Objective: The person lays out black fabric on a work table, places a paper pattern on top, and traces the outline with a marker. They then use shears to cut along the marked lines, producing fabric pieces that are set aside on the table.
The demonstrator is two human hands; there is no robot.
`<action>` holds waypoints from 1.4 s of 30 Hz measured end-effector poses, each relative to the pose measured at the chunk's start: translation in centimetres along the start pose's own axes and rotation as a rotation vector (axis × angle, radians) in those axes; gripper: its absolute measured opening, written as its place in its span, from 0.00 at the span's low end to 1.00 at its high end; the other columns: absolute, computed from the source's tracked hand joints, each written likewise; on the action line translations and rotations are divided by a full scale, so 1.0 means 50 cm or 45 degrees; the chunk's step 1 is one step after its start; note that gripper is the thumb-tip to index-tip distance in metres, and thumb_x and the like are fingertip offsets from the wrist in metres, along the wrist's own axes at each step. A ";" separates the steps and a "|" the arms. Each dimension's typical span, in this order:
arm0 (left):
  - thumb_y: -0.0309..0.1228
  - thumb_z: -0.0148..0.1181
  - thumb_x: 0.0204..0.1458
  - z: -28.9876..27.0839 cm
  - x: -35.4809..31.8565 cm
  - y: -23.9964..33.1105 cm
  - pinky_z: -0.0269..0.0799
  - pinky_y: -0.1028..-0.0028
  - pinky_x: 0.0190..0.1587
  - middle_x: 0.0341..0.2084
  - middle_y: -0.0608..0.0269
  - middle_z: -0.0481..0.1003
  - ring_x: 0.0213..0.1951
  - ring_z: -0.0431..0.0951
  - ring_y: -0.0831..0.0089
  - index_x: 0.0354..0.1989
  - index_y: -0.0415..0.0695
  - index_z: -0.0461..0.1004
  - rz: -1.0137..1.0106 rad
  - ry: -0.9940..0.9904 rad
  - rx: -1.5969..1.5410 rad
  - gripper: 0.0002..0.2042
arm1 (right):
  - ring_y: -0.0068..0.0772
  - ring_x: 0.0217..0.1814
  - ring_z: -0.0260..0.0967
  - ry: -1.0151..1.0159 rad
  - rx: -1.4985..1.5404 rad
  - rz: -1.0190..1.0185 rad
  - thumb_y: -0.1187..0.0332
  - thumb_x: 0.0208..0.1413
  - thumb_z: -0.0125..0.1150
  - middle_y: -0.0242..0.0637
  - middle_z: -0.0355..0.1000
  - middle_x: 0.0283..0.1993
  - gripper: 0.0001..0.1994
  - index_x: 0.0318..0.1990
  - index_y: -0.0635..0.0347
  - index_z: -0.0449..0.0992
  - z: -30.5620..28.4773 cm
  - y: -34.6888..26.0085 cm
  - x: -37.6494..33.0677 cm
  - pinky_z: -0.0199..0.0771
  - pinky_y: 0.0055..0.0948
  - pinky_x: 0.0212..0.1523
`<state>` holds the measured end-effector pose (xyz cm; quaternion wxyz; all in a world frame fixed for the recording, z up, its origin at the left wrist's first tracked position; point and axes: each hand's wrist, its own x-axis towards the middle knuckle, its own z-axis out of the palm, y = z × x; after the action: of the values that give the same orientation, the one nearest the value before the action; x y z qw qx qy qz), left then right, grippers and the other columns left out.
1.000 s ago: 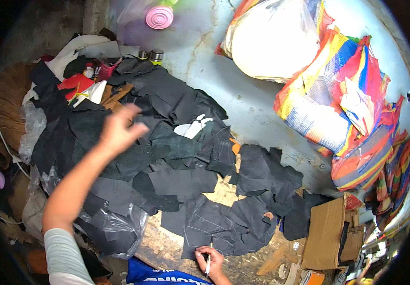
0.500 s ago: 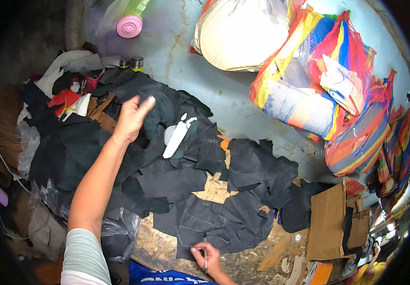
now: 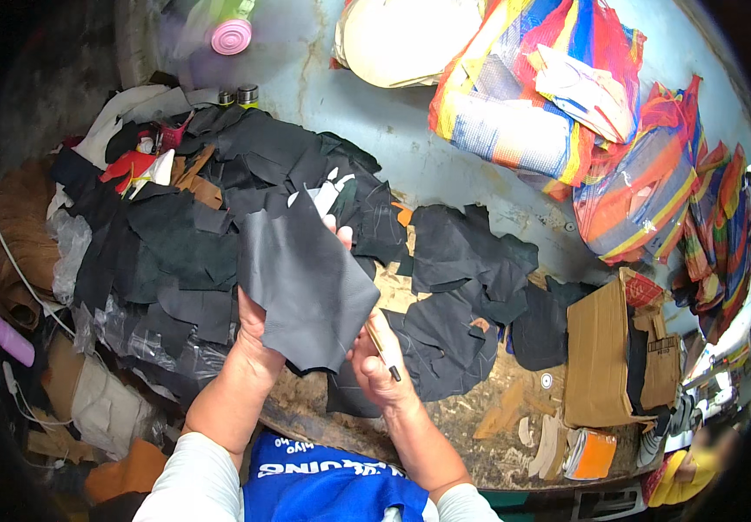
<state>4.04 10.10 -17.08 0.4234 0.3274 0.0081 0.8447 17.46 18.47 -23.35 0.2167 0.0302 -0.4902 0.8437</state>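
A piece of black leather (image 3: 306, 283) is raised above the worktable in front of me. My left hand (image 3: 255, 326) grips it from its left side and underneath, with fingertips showing past its far edge. At its lower right edge is my right hand (image 3: 377, 365), closed around a pen (image 3: 384, 348) whose dark end points down. The right fingertips are partly hidden by the leather, so I cannot tell whether they grip its edge. Below lie several flat black leather pieces (image 3: 445, 339), some with thin pale lines. White cut pieces (image 3: 332, 193) rest behind the raised leather.
A large heap of black leather (image 3: 175, 244) covers the left. An open cardboard box (image 3: 597, 357) stands at the right, near an orange-and-white stack (image 3: 591, 454). Colourful mesh bags (image 3: 514, 113) hang along the wall. Clear plastic (image 3: 145, 344) lies at the heap's near edge.
My left hand, reaching over the heap before, has come back nearer with a black leather piece. My right hand has risen off the marked leather with the pen, and the view has shifted.
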 end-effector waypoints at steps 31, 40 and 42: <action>0.26 0.56 0.51 -0.192 -0.141 0.129 0.68 0.79 0.34 0.25 0.67 0.72 0.27 0.70 0.78 0.26 0.44 0.70 -0.617 0.237 1.876 0.03 | 0.14 0.27 0.65 0.318 -0.588 0.415 0.73 0.52 0.61 0.28 0.68 0.27 0.09 0.38 0.66 0.69 -0.137 0.031 -0.113 0.65 0.15 0.28; 0.42 0.59 0.49 -0.262 0.084 0.536 0.62 0.63 0.54 0.49 0.36 0.65 0.51 0.68 0.53 0.55 0.31 0.59 1.264 1.505 3.225 0.31 | 0.49 0.62 0.55 0.169 -2.038 0.086 0.48 0.38 0.68 0.44 0.68 0.53 0.29 0.45 0.56 0.72 -0.159 0.122 -0.120 0.46 0.56 0.60; 0.34 0.58 0.49 -0.326 0.096 0.418 0.67 0.66 0.49 0.43 0.47 0.73 0.47 0.74 0.58 0.48 0.35 0.68 0.867 0.857 2.906 0.20 | 0.49 0.66 0.51 0.043 -2.166 0.146 0.42 0.39 0.64 0.44 0.64 0.58 0.32 0.47 0.55 0.71 -0.160 0.140 -0.114 0.40 0.62 0.60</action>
<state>-21.98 4.44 -21.18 -0.3686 0.2612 0.7624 0.4634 21.12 20.28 -34.70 0.1298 -0.1801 -0.9547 0.1982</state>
